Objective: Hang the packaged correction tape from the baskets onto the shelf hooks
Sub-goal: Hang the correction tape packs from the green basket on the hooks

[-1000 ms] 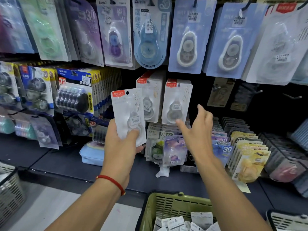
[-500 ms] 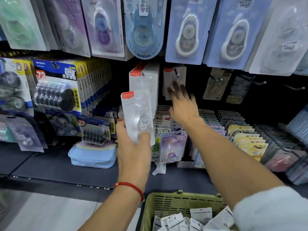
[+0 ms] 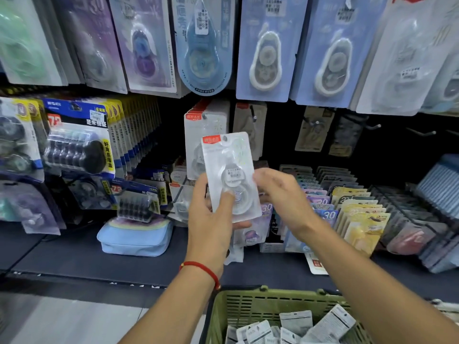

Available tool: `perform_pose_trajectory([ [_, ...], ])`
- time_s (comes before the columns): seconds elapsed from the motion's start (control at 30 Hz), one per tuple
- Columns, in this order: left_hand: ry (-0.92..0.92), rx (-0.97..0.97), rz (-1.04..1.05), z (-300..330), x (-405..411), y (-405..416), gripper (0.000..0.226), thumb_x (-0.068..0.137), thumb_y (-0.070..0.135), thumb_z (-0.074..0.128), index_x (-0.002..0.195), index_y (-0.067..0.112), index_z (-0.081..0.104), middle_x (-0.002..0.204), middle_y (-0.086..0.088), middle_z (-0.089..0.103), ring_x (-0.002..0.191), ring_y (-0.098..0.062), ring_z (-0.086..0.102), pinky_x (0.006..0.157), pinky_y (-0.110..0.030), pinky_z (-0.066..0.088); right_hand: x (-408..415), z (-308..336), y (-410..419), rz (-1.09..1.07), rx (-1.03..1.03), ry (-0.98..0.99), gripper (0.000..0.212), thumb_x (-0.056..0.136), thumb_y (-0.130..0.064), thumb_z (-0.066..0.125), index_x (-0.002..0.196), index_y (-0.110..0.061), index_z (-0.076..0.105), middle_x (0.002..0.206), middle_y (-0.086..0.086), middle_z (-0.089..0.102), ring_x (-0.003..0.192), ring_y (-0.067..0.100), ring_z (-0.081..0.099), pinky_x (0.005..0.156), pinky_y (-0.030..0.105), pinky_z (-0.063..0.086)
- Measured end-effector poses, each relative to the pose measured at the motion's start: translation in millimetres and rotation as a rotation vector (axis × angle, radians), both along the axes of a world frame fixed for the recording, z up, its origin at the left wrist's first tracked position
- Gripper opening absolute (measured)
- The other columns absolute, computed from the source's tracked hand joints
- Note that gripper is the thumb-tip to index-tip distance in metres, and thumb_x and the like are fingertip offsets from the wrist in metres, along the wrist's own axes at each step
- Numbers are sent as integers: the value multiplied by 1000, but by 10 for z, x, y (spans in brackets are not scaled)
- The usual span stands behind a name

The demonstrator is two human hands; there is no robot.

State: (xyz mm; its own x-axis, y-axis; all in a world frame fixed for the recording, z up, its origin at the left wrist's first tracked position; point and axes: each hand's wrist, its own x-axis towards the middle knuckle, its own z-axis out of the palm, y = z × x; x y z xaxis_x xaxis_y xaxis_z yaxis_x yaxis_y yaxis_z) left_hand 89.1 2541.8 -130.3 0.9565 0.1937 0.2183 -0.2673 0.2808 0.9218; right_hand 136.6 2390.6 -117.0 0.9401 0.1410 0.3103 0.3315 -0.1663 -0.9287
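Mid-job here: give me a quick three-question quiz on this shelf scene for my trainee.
1. True or false: the left hand holds the clear white correction-tape blister pack with a red label.
2. What colour is the slatted plastic basket below the arms?
3. The right hand is at the pack's: A) right edge B) top C) nowhere near.

Key: 1 true; 2 green; 3 A.

Pale blue pouch (image 3: 135, 236) flat on dark shelf board (image 3: 62, 254), left. Black refill pack (image 3: 77, 142) hanging far left. Yellow packs (image 3: 362, 227) filed upright, right. Grey floor (image 3: 62, 321) near left.
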Motion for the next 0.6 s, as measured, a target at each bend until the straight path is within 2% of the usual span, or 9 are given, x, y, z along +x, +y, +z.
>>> perform_pose_trajectory([
  [0.07, -25, 17, -28, 25, -23, -33, 49, 104, 6, 59, 136, 43, 62, 116, 6, 78, 102, -23, 77, 73, -52, 66, -159, -12, 16, -1, 22, -3, 15, 100, -21, 71, 112, -12, 72, 105, 4, 80, 97, 21, 77, 85, 31, 62],
  [0.13, -16, 1, -21, 40, -47, -61, 48, 104, 12, 63, 142, 40, 58, 117, 2, 78, 98, -21, 78, 71, -46, 67, -230, 1, 49, -58, 74, -12, 15, 100, -15, 71, 115, -12, 68, 105, 3, 81, 98, 22, 78, 87, 33, 63],
  [0.23, 1, 71, 84, 29, -60, -102, 48, 100, 14, 70, 136, 44, 60, 107, -6, 75, 87, -16, 77, 78, -41, 66, -243, 64, 77, -172, 154, -46, 15, 102, -13, 66, 117, -11, 66, 104, 5, 80, 95, 22, 78, 82, 34, 63],
  [0.33, -26, 60, 57, 67, -69, -148, 57, 99, 0, 66, 126, 50, 59, 107, -6, 75, 79, -23, 77, 71, -31, 65, -183, 118, 67, -224, 206, -27, 17, 105, -18, 64, 121, -12, 66, 105, 5, 80, 98, 21, 77, 85, 41, 61],
  [0.43, -56, 60, 66, 119, -42, -136, 59, 99, -5, 64, 120, 50, 60, 113, -8, 75, 82, -24, 77, 70, -23, 61, -141, 144, 103, -234, 258, -19, 19, 105, -22, 64, 122, -14, 67, 108, 6, 80, 104, 26, 77, 96, 51, 60],
  [0.6, -84, 52, 75, 119, 19, -91, 48, 99, -3, 66, 123, 38, 64, 114, -4, 76, 77, -21, 76, 73, -26, 61, -128, 166, 149, -287, 250, -60, 22, 102, -28, 67, 119, -14, 71, 102, 4, 81, 99, 24, 78, 96, 56, 59],
])
